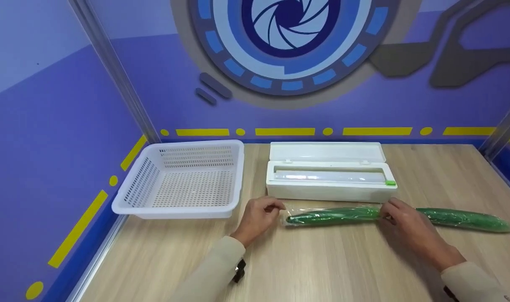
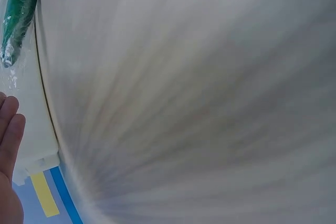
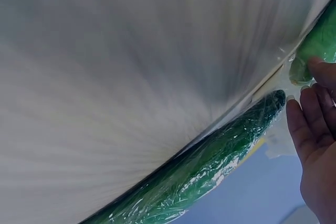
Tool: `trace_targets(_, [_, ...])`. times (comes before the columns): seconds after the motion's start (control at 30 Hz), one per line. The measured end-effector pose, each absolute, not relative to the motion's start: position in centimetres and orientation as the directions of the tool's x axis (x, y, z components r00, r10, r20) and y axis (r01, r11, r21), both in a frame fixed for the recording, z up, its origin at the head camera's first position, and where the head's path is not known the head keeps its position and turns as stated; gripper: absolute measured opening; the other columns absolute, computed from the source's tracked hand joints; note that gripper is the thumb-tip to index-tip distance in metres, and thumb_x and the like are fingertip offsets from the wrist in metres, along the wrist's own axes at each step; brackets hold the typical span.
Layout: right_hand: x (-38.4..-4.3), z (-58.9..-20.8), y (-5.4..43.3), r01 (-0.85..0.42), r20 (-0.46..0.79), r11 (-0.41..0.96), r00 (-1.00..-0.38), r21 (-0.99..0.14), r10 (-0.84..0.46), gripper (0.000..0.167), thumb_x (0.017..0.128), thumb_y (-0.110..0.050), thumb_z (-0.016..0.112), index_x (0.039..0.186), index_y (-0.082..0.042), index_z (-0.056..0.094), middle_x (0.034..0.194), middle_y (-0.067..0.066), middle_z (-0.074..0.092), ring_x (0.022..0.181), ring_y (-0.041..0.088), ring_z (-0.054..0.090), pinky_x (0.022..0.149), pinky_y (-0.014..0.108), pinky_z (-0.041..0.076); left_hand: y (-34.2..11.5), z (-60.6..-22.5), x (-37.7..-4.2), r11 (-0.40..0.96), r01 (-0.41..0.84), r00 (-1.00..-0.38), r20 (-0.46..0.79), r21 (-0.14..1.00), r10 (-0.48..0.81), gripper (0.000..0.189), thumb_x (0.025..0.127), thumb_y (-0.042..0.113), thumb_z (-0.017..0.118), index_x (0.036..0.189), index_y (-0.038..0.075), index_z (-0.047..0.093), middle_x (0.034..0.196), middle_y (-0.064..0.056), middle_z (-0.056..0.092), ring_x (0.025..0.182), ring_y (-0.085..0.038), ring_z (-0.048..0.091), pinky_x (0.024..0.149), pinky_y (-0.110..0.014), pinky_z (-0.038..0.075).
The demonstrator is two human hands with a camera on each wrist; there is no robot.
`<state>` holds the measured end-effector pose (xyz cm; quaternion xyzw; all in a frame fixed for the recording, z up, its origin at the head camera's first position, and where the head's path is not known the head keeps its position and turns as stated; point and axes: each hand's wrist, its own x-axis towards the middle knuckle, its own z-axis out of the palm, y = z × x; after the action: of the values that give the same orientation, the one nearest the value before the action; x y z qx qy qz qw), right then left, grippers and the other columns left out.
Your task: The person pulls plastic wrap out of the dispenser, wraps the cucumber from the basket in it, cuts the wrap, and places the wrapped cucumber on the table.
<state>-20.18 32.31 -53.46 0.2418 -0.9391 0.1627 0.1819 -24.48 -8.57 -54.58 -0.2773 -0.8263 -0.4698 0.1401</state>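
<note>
In the head view two long cucumbers in clear plastic film lie end to end on the table. My left hand (image 1: pixel 257 218) is at the outer end of the left cucumber (image 1: pixel 334 216), fingertips right by the loose film. Its fingers (image 2: pixel 11 135) look straight in the left wrist view, just short of the film. My right hand (image 1: pixel 412 226) is at that cucumber's other end, thumb on the tip and fingers on the opposite side of the wrapped end. The tip of the right cucumber (image 3: pixel 210 161) comes close to these fingers in the right wrist view.
Behind the cucumbers stands a white cling film box (image 1: pixel 330 193), its lid raised, with a film roll (image 1: pixel 328 176) inside and a green slider (image 1: pixel 390 183) at its right end. A white perforated basket (image 1: pixel 177 212) stands at the left. Printed panels (image 1: pixel 280 113) enclose the table (image 1: pixel 313 264).
</note>
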Motion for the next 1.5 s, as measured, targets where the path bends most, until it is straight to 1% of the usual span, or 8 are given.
trace_targets(0.13, [-20.3,-53.6,32.3,-0.511,0.414,0.830,-0.821,-0.224,-0.393,0.036,0.082,0.012,0.084,0.092,-0.017,0.065,0.090,-0.008,0.056,0.079,0.006,0.051,0.064,0.031,0.051,-8.6,-54.7,-24.1,0.366,0.592,-0.804,0.489,0.718,0.340,0.024,0.088,-0.018,0.066,0.094,0.002,0.078,0.094,-0.004,0.078,0.089,-0.015,0.074,0.082,-0.025,0.060])
trace_targets(0.3, [-20.4,-53.4,32.2,-0.454,0.347,0.845,-0.870,-0.284,-0.350,0.030,0.087,0.007,0.082,0.092,-0.017,0.065,0.090,-0.009,0.055,0.079,0.008,0.051,0.065,0.032,0.051,-8.3,-54.7,-23.4,0.342,0.606,-0.791,0.497,0.718,0.358,0.018,0.087,-0.015,0.070,0.096,0.000,0.075,0.095,-0.007,0.077,0.090,-0.018,0.075,0.083,-0.028,0.061])
trace_targets(0.43, [-20.6,-53.2,32.4,-0.446,0.353,0.838,-0.874,-0.314,-0.333,0.028,0.087,0.007,0.081,0.092,-0.015,0.065,0.089,-0.008,0.056,0.078,0.008,0.053,0.065,0.033,0.051,-8.1,-54.6,-22.7,0.375,0.614,-0.784,0.481,0.695,0.392,0.016,0.087,-0.002,0.084,0.098,0.004,0.072,0.096,-0.004,0.075,0.092,-0.016,0.073,0.084,-0.032,0.061])
trace_targets(0.63, [-20.7,-53.3,32.5,-0.456,0.368,0.833,-0.867,-0.314,-0.336,0.028,0.086,0.007,0.082,0.092,-0.013,0.064,0.089,-0.007,0.057,0.077,0.007,0.054,0.064,0.033,0.052,-7.6,-54.4,-22.0,0.467,0.634,-0.768,0.432,0.616,0.473,0.038,0.078,0.019,0.097,0.097,0.010,0.066,0.097,0.003,0.068,0.093,-0.015,0.072,0.085,-0.031,0.060])
trace_targets(0.83, [-20.7,-53.3,32.4,-0.419,0.310,0.848,-0.894,-0.325,-0.323,0.025,0.089,0.002,0.083,0.095,-0.013,0.064,0.091,-0.006,0.057,0.079,0.010,0.052,0.066,0.034,0.051,-7.0,-54.6,-22.0,0.518,0.606,-0.793,0.404,0.604,0.456,0.027,0.085,0.009,0.091,0.094,0.010,0.066,0.093,0.004,0.070,0.089,-0.003,0.067,0.079,-0.019,0.057])
trace_targets(1.0, [-20.5,-53.2,32.2,-0.394,0.304,0.858,-0.904,-0.329,-0.299,0.025,0.090,-0.001,0.083,0.098,-0.014,0.064,0.093,-0.006,0.057,0.081,0.011,0.053,0.069,0.036,0.051,-6.9,-54.7,-22.6,0.495,0.541,-0.841,0.414,0.680,0.349,0.022,0.085,0.007,0.089,0.092,0.008,0.068,0.090,0.001,0.073,0.084,-0.005,0.068,0.076,-0.025,0.059])
trace_targets(1.3, [-20.1,-53.6,32.0,-0.482,0.431,0.809,-0.842,-0.336,-0.323,0.036,0.082,0.006,0.088,0.093,-0.020,0.066,0.093,-0.013,0.058,0.083,0.005,0.057,0.069,0.030,0.054,-7.4,-54.3,-23.7,0.468,0.436,-0.899,0.346,0.769,0.269,0.018,0.088,0.003,0.086,0.091,0.006,0.069,0.085,0.002,0.072,0.078,-0.005,0.064,0.071,-0.024,0.056])
trace_targets(1.5, [-20.4,-53.9,31.9,-0.625,0.586,0.733,-0.710,-0.269,-0.391,0.047,0.066,0.014,0.095,0.087,-0.019,0.068,0.094,-0.012,0.061,0.084,0.005,0.062,0.074,0.020,0.051,-7.8,-53.9,-24.3,0.435,0.383,-0.919,0.288,0.815,0.270,0.013,0.089,-0.001,0.082,0.098,0.002,0.073,0.087,-0.004,0.076,0.078,-0.009,0.069,0.071,-0.025,0.056])
